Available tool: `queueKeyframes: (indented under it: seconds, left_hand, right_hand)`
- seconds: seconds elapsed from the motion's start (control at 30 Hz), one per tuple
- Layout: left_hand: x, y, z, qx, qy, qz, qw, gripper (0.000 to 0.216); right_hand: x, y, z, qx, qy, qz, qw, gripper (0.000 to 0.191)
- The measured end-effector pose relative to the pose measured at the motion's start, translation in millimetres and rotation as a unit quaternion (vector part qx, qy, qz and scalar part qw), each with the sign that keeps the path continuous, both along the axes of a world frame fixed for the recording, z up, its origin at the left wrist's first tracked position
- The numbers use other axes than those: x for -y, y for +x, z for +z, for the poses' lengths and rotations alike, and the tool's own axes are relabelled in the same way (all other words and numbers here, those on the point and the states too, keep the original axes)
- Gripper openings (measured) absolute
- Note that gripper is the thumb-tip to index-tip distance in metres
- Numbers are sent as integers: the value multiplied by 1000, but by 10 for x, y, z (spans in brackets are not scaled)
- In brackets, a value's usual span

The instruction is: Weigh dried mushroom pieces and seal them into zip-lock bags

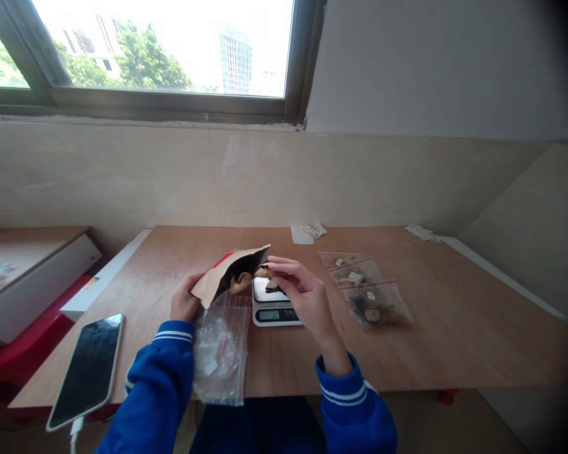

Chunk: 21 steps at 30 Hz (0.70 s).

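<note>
My left hand [185, 300] is closed on the edge of a brown paper bag [214, 284], which is tilted with its dark mouth facing right. Inside the mouth a tan, dried-looking piece [241, 282] shows. Just right of the opening, my right hand [303, 287] pinches another brown dried piece [264, 272] above a small digital scale [278, 316]. A dark bit shows under these fingers; whether it is held or lies on the pan I cannot tell. Below the paper bag lie clear zip bags [220, 362] at the table's front edge.
Several filled zip bags [376, 306] with dried pieces and small white labels overlap right of the scale. A phone [88, 366] with a cable lies at the left front of the wooden table [454, 334]. Crumpled tissue [313, 230] rests near the wall. A red stool [26, 353] stands left.
</note>
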<state>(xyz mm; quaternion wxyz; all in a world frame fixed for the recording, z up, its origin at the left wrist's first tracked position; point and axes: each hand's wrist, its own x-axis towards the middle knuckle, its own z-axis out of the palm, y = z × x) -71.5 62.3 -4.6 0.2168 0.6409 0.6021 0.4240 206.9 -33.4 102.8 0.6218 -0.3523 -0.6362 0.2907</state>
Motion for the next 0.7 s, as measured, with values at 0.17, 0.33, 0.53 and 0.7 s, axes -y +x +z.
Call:
queueKeyframes:
  seconds: [0.17,0.33,0.53,0.7]
  left_hand:
    - [-97,-71,-132,-64,1,54,997,40]
    - [-111,-76,-133,-81,-29,78,993,43]
    - [-87,-67,-74,-101,-56,97,989,50]
    - [-82,-61,-75,-95,-39,94,990,47]
  right_hand:
    - [-64,145,-434,-30,-51,-26,998,22]
    - [-189,48,-833,87,-54,-33,994,26]
    - [-287,-78,-995,180,-14,-58,982,37]
    - [-350,-47,-1018,230,9,-90,969,26]
